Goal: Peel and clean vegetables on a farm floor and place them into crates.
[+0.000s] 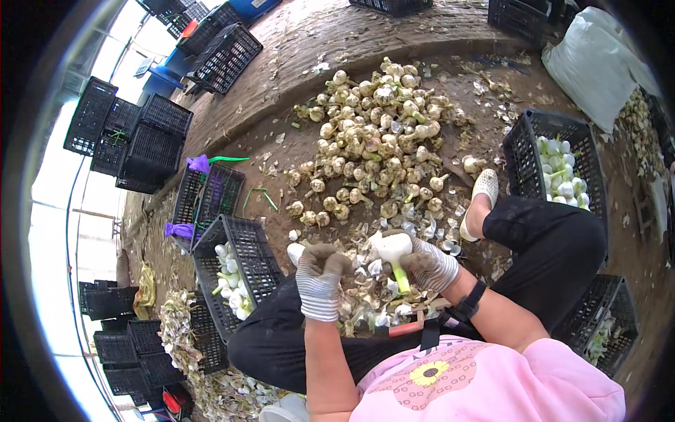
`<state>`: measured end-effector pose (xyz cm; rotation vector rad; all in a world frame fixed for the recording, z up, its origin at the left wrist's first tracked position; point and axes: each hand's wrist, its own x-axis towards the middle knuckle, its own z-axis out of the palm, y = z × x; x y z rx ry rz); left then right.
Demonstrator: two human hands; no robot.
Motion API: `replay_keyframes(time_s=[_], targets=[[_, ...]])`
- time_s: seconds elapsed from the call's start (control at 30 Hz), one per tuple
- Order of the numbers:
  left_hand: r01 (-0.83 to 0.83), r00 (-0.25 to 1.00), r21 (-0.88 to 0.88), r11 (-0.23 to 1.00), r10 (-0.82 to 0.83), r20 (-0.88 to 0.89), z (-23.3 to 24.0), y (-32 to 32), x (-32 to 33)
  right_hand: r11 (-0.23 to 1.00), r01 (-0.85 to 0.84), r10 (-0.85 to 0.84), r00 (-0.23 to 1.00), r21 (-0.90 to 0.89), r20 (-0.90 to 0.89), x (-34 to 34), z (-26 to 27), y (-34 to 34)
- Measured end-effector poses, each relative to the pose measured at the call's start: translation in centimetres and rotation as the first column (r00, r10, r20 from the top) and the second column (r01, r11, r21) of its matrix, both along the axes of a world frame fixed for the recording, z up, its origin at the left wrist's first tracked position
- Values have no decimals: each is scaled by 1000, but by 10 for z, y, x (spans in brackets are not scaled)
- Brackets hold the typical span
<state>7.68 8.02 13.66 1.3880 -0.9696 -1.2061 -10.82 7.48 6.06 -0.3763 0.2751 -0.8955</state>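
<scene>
A peeled white garlic bulb [394, 247] with a short green stem is gripped in my right hand [430, 266], its stem pointing down towards me. My left hand [322, 274] is just left of the bulb, apart from it, with the fingers curled in. Whether anything small sits between those fingertips cannot be made out. Both hands wear striped gloves with soiled brown fingers. Beneath them lies a litter of garlic skins [364, 303]. Beyond, a heap of unpeeled garlic bulbs [377, 137] with dirty outer skins covers the ground.
Peeled bulbs fill part of a black plastic crate [266, 253] at left and another crate [590, 137] at right. A third crate [622, 311] is by my right knee. Stacked crates [153, 142] line the left side. A white sack [590, 68] stands at upper right.
</scene>
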Motion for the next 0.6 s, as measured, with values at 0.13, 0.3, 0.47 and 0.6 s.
replay_keyframes(time_s=[0.13,0.3,0.47,0.6], targets=[[176,948,-94,980,-143,285,-7,12,-20,999,36,-36,999,32,18,6,8,2],[76,941,-118,990,-33,336,-14,14,-29,1000,-2,2,1000,13,23,8,7,4],[237,740,-246,940,-11,672,-1,4,-21,998,-29,35,994,55,-105,11,3,5],[17,951,-111,994,18,310,-18,1,10,989,-139,141,990,57,-29,10,9,7]])
